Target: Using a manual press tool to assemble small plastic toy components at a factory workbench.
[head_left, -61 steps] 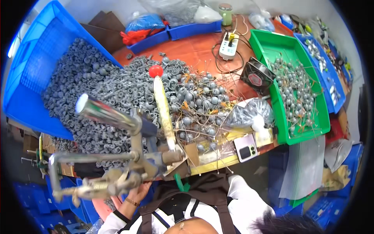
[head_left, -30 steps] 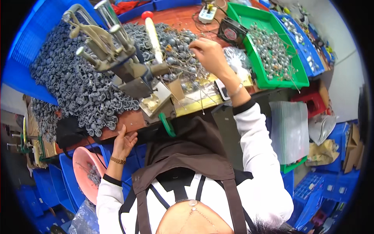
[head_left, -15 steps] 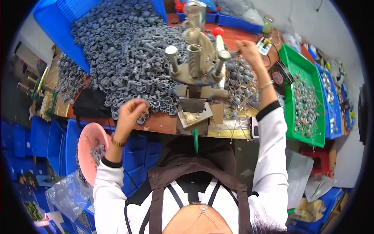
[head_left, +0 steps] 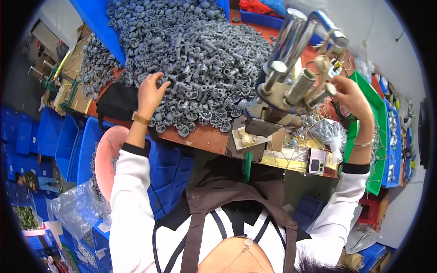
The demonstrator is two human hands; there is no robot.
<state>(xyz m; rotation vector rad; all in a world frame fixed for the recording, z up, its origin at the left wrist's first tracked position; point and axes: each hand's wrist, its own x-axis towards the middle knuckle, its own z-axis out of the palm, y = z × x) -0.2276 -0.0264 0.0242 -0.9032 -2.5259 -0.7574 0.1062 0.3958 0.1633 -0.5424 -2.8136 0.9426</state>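
My left hand (head_left: 152,94) hovers at the left side of a big heap of grey plastic fittings (head_left: 200,59), thumb and forefinger apart with nothing visible between them. Right of the heap stands a metal bench press (head_left: 291,98) with a shiny column, a coil spring and capped guide posts. My right hand (head_left: 350,95) is at the far right of this press, fingers bent in behind a guide post; what they hold, if anything, is hidden. Below the press head, a small pale block (head_left: 250,138) sits on the base, with a green handle (head_left: 247,167) under it.
A pink bowl (head_left: 105,170) and blue bins (head_left: 159,182) stand below the table's left edge. A black cloth bag (head_left: 117,102) lies by the heap. Right of the press are a phone (head_left: 316,161), a clear bag of parts (head_left: 334,136) and a green tray (head_left: 375,175).
The view has turned, so the press appears farther right and tilted. My left hand has moved from the table's front edge farther over the heap. My right hand remains beside the press.
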